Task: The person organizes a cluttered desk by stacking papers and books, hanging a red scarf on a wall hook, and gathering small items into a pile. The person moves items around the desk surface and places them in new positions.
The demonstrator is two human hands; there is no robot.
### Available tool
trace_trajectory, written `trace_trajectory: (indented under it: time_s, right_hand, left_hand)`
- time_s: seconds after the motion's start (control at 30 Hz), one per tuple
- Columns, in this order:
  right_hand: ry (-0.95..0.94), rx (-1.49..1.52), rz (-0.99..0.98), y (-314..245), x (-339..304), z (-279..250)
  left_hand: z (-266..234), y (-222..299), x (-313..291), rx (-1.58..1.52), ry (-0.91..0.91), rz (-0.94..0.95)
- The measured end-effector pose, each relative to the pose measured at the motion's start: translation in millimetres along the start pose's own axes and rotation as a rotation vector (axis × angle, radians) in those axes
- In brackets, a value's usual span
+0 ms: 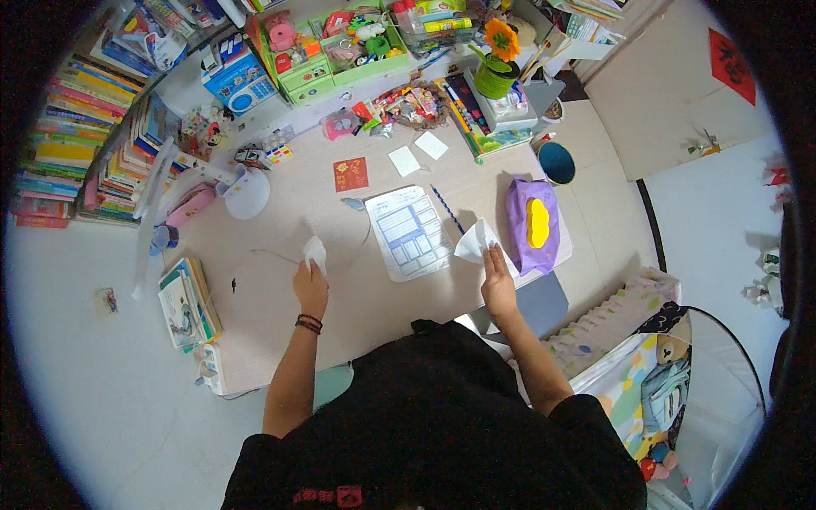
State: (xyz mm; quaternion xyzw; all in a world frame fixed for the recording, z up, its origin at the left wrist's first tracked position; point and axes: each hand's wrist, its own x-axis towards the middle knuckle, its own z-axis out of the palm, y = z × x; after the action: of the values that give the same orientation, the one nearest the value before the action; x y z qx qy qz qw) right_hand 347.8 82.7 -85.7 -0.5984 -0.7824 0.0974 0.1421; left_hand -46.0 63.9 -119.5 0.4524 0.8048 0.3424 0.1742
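My left hand (311,287) is closed on a crumpled white wipe (314,252), just above the left half of the desk. On the right, my right hand (497,279) pinches a second white wipe (473,241), which fans out toward the upper left from its fingers. Close beside that hand lies a purple wipes pack (520,223) with a yellow lid (538,223). Between my hands there is a white sheet printed with a blue form (408,233). A dark patterned pencil (447,209) lies along the sheet's right side, near the second wipe.
Farther back on the desk (289,204) are a red card (351,174), two white cards (404,161) and a pile of small toys (416,104). A white desk lamp base (247,194) and stacked books (189,304) stand left. A dark teal bin (557,163) stands beyond the right edge.
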Motion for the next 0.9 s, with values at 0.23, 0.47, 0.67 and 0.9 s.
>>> trace_trajectory:
  time_s: [0.23,0.47,0.67,0.9]
  right_hand:
    - [0.063,-0.073,0.047,7.2,17.2,6.0]
    - [0.019,-0.297,0.128,-9.5,50.2,14.6]
    - [-0.299,0.087,-0.294,-55.5,56.2,38.7]
    - [-0.328,-0.116,-0.293,-111.4,55.7,61.3]
  left_hand:
    - [-35.3,34.4,-52.3,-0.074,-0.151,-0.233]
    - [-51.2,31.9,-84.7,0.345,-0.138,-0.216]
    - [-46.9,20.7,-93.8,0.270,-0.072,-0.125]
    - [-31.2,21.2,-98.4,0.058,-0.281,-0.123]
